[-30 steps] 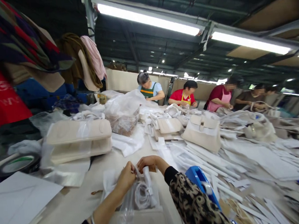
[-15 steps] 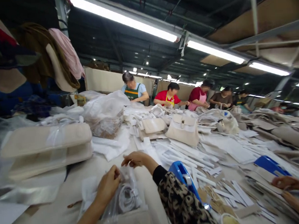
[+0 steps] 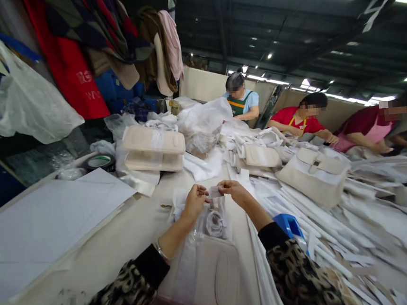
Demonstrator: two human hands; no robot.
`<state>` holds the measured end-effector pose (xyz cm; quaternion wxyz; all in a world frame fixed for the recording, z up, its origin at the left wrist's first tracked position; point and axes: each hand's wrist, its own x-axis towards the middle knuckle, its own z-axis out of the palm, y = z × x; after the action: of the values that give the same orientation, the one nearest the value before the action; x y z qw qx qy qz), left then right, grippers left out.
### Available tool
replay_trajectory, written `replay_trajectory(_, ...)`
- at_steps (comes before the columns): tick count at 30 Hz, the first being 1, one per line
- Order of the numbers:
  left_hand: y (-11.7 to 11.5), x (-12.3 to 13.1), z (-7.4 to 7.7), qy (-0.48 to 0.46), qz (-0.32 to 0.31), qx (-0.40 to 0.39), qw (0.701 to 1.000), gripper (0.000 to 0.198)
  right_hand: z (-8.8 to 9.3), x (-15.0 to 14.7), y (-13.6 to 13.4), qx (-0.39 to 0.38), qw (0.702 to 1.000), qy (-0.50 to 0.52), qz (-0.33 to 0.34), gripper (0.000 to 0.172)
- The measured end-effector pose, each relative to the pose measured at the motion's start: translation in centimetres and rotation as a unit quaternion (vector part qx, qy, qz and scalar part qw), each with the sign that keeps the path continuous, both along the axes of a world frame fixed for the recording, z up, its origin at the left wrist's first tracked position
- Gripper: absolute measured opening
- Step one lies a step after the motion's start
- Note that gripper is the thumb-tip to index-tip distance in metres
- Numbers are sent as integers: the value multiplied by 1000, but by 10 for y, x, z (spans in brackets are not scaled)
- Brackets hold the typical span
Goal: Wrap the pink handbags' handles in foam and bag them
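A small translucent strip [image 3: 214, 192], which may be tape or plastic, is stretched between my hands. My left hand [image 3: 194, 202] pinches its left end and my right hand [image 3: 234, 191] pinches the right end with thumb and forefinger. Just below them lies a coiled strap [image 3: 215, 224] in clear plastic. Nearer to me, a beige handbag [image 3: 214, 275] lies flat with a white wrap across its left part. To the right of my right forearm stands a blue tape dispenser [image 3: 289, 226], partly hidden by my sleeve.
White sheets [image 3: 52, 218] cover the table's left side, with a black tape roll [image 3: 99, 162] behind them. Two stacked beige bags [image 3: 153, 147] and a plastic-covered heap [image 3: 203, 128] lie farther back. Paper strips and a beige bag [image 3: 314, 176] fill the right. Co-workers [image 3: 243, 99] sit across the table.
My view has swung left and tipped down, bringing the handbag below my hands into fuller sight. A small translucent strip now shows between my fingers. The co-worker's hands at right have left the view.
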<state>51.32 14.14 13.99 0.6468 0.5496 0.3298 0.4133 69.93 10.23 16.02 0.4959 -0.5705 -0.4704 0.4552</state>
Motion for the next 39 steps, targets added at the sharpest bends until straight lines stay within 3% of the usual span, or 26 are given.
replay_trajectory(6, -4, -19, 9, -48, 13, -58, 997, 29, -6, -23, 1, 53, 993, -77, -78, 26)
replay_trajectory(12, -1, -23, 11, -55, 43, -80, 994, 31, -3, -38, -2, 55, 966, -230, -108, 2)
replay_trajectory(17, -7, -23, 18, -22, 35, -33, 999, 25, 4, -51, -6, 67, 938, -327, -95, 11)
replay_trajectory(19, -13, -25, 24, 16, 22, 44, 999, 24, 3, -56, -7, 71, 935, -339, -81, 11)
replay_trajectory(21, -16, -29, 30, 132, 35, 204, 969, 26, 2, -57, -10, 75, 936, -336, -69, 10)
replay_trajectory(23, -15, -35, 35, 290, 38, 358, 887, 24, 1, -57, -14, 78, 940, -327, -57, 8)
replay_trajectory(25, -9, -42, 40, 386, 13, 417, 823, 15, 3, -56, -20, 83, 943, -318, -48, 9)
replay_trajectory(27, -3, -48, 46, 403, -25, 432, 806, 15, 7, -57, -26, 93, 943, -318, -40, 24)
replay_trajectory(29, 2, -49, 51, 362, -44, 450, 815, 16, 11, -59, -30, 118, 941, -316, -39, 38)
replay_trajectory(30, 5, -48, 53, 322, -46, 443, 836, 15, 13, -61, -31, 131, 941, -310, -45, 35)
replay_trajectory(33, 12, -37, 49, 190, -35, 347, 918, 21, 12, -63, -31, 158, 947, -266, -90, 7)
replay_trajectory(34, 15, -32, 44, 170, -39, 313, 934, 25, 10, -63, -31, 158, 950, -247, -109, 6)
replay_trajectory(36, 19, -20, 31, 166, -77, 285, 941, 31, 6, -61, -32, 156, 956, -209, -136, 11)
replay_trajectory(39, 23, -5, 10, 178, -141, 293, 929, 30, -2, -57, -35, 150, 966, -141, -159, 15)
